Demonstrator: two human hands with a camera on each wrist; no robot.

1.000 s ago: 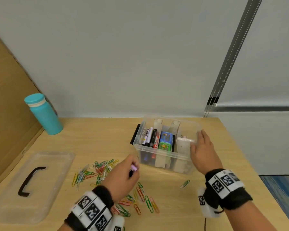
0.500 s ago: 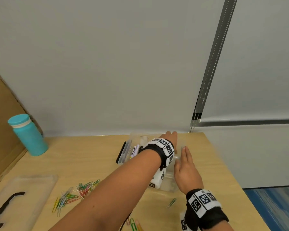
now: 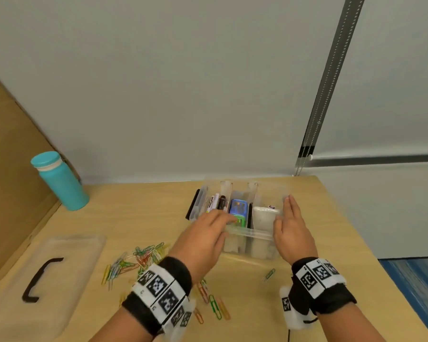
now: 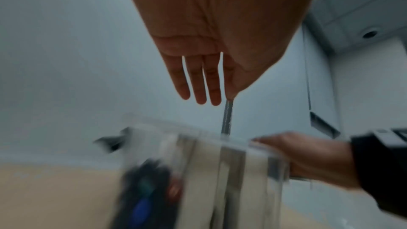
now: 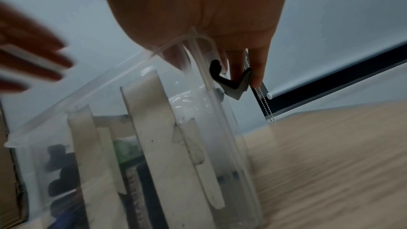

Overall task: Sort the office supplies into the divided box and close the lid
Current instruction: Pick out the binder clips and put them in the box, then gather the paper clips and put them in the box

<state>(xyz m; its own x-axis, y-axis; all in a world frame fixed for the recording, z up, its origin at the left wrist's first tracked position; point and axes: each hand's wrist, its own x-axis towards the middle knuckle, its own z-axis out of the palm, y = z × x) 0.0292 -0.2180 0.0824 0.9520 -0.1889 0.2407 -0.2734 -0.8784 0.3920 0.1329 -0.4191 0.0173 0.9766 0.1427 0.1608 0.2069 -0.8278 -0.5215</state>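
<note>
The clear divided box (image 3: 247, 234) stands open on the table, with markers (image 3: 218, 202) in its left compartment, a blue and green item (image 3: 239, 208) in the middle one and a white item (image 3: 265, 214) on the right. My left hand (image 3: 208, 233) hovers over the box's front left rim; in the left wrist view the hand (image 4: 198, 83) has straight fingers and holds nothing. My right hand (image 3: 290, 223) lies flat against the box's right end wall, thumb at the rim. Its fingers (image 5: 257, 65) reach the black latch (image 5: 231, 83). Coloured paper clips (image 3: 136, 260) lie loose on the table.
The clear lid (image 3: 67, 272) with a black handle (image 3: 38, 280) lies flat at the left. A teal bottle (image 3: 59, 181) stands by a cardboard panel (image 3: 8, 174). More clips (image 3: 215, 304) and a single green clip (image 3: 268, 275) lie near my wrists. The table's right edge is close.
My left hand held a small item by the clips, reached over the box's right side, and has drawn back to the front left rim, empty. The right hand stayed against the box.
</note>
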